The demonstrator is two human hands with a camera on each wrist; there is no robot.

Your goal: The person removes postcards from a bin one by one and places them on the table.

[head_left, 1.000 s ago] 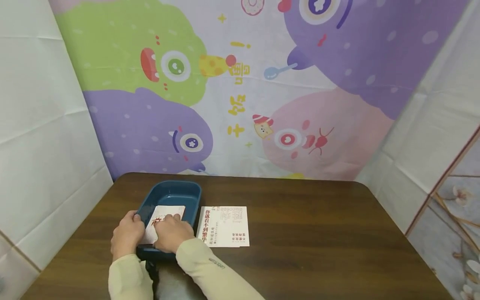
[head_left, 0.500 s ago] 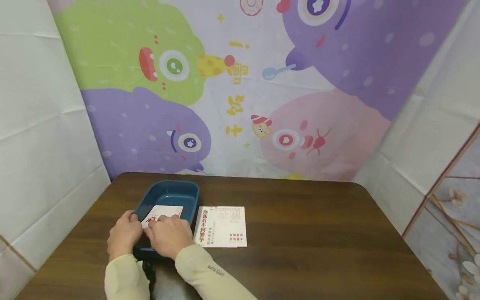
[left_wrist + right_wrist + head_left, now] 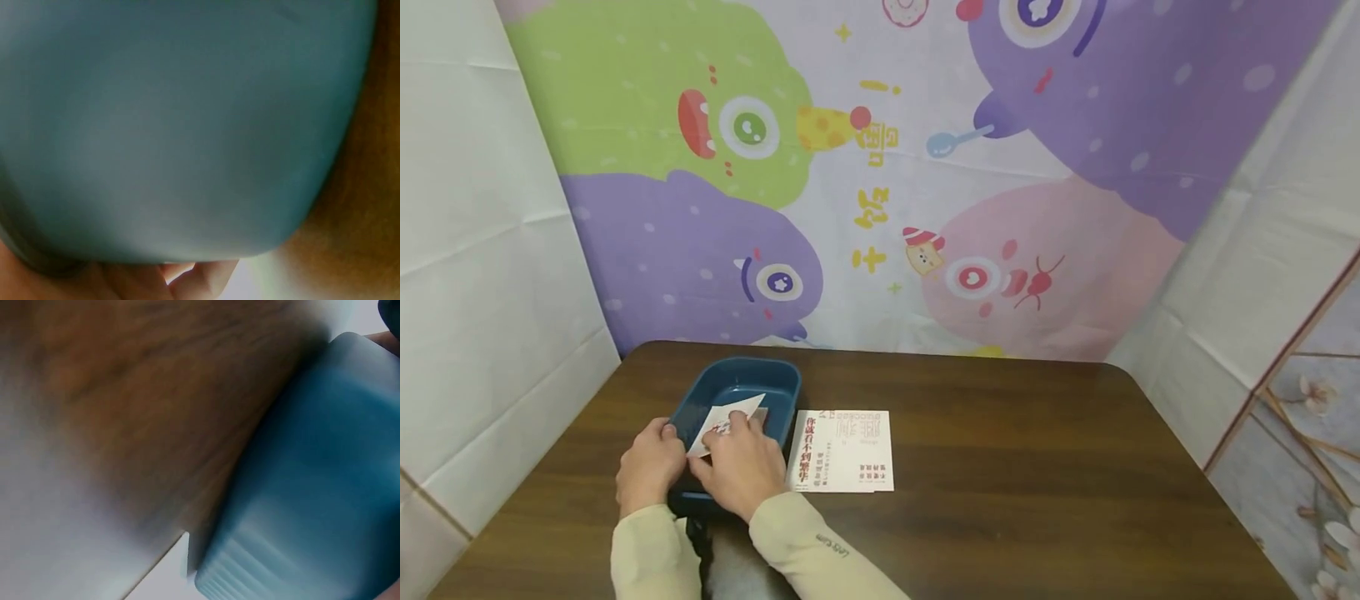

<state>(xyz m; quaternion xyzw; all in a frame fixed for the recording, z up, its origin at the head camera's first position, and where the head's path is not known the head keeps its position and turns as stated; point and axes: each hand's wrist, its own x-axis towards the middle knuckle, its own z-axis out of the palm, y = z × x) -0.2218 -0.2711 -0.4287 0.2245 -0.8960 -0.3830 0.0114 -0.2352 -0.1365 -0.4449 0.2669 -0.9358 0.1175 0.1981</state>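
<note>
A dark blue rectangular tray [image 3: 796,392] stands at the left of the table. My left hand [image 3: 651,467] grips its near left rim; the outer wall of the tray [image 3: 175,125] fills most of the left wrist view. My right hand [image 3: 745,467] reaches over the near part of the tray and pinches a white card [image 3: 721,412] with red print. That card is tilted, one corner raised toward the back right. Part of another pale card [image 3: 761,415] shows under it. The tray's near floor is hidden by my hands.
Several white printed cards [image 3: 850,462] lie overlapping on the brown wooden table [image 3: 1037,467], just right of the tray. A cartoon-printed cloth [image 3: 865,317] hangs behind the table, with white cloth on both sides.
The card under my right hand has slid away from me and then turned and lifted at its far corner, uncovering part of another. My left hand keeps its hold on the tray.
</note>
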